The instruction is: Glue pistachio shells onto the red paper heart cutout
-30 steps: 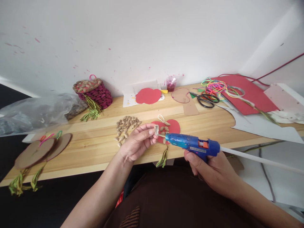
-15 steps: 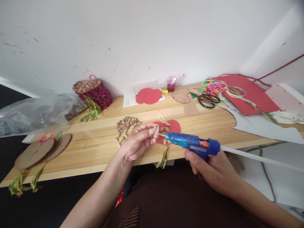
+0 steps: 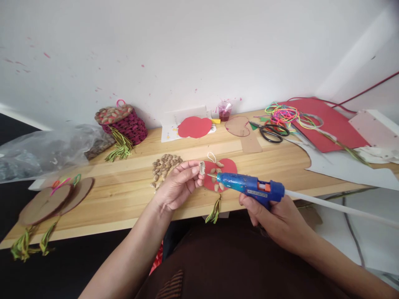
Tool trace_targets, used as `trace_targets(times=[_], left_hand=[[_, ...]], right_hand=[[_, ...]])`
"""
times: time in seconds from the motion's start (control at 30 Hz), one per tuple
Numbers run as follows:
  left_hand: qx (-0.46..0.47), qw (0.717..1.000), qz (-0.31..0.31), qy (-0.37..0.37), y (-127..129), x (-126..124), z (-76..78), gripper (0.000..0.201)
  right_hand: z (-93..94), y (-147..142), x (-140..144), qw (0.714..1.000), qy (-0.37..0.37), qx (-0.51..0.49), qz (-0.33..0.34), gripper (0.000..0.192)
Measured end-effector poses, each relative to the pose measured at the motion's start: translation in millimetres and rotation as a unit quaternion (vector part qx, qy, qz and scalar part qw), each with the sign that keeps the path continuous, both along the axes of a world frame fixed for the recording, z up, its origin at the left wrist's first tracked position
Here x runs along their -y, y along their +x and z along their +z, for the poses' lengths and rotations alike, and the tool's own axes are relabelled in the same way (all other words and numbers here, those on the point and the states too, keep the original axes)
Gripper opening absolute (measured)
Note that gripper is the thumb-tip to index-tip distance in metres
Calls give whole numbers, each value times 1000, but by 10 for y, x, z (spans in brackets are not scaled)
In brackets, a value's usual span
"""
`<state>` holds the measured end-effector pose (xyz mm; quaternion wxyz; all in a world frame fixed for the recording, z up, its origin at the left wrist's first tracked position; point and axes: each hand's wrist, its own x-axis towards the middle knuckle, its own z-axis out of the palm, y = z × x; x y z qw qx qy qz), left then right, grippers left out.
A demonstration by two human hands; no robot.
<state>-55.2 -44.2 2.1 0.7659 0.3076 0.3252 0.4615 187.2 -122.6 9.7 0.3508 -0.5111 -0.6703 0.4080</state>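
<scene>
Between thumb and fingers, my left hand pinches a half peanut shell, its hollow side showing. My right hand is wrapped round the handle of a blue hot glue gun, with a long white glue stick out of its back. The metal nozzle points left, a little apart from the shell. Beneath lies a red heart-shaped card bearing several peanut shells, with a white loop on top and a green tassel below. To the left is a pile of peanut shells, partly behind my left hand.
At the back stand a purple woven basket and a cup of dark red liquid. Black scissors, coloured cords and red card lie right. Brown cardboard shapes and a plastic bag are left.
The glue gun has drawn slightly left and its nozzle now sits just below and apart from the peanut shell. My left hand has shifted a little left with the shell.
</scene>
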Motion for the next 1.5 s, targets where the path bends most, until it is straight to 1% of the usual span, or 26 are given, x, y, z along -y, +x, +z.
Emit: trace_targets(times=[0.07, 0.13, 0.2, 0.27, 0.33, 0.43, 0.6, 0.8, 0.87, 0.93, 1.03, 1.2, 1.37, 1.5], left_hand=[[-14, 1000, 4, 6, -30, -27, 15, 29], [-36, 999, 11, 13, -60, -61, 27, 30], [-67, 997, 21, 21, -81, -102, 37, 31], [-114, 992, 37, 35, -84, -145, 43, 32], [-184, 980, 49, 62, -69, -188, 43, 30], [-309, 943, 41, 116, -15, -247, 33, 25], [-483, 859, 13, 167, 133, -336, 5, 21], [-629, 747, 5, 218, 320, -417, 44, 10], [-658, 718, -3, 227, 367, -438, 72, 8], [-678, 698, -11, 230, 402, -457, 93, 7], [-696, 679, -28, 232, 435, -480, 102, 8], [-713, 661, -46, 230, 468, -489, 115, 9], [-721, 651, -57, 228, 491, -496, 140, 9], [-721, 648, -58, 238, 493, -507, 128, 7]], right_hand=[[-25, 6, -37, 996, -63, -52, -20, 38], [-59, 9, -98, 982, -128, -134, -42, 42], [-99, 9, -177, 955, -171, -234, -70, 43], [-139, 10, -264, 921, -193, -323, -102, 42], [-172, 13, -350, 892, -209, -380, -129, 42], [-208, 13, -471, 862, -228, -429, -144, 41], [-265, -6, -634, 830, -257, -479, -128, 37], [-343, -30, -727, 817, -267, -501, -105, 34], [-364, -32, -729, 817, -263, -503, -102, 33], [-380, -29, -721, 819, -262, -501, -103, 33], [-395, -19, -708, 820, -262, -497, -105, 34], [-414, -10, -717, 817, -258, -509, -89, 31], [-423, -7, -727, 815, -261, -509, -89, 28], [-421, -8, -721, 820, -264, -500, -91, 29]])
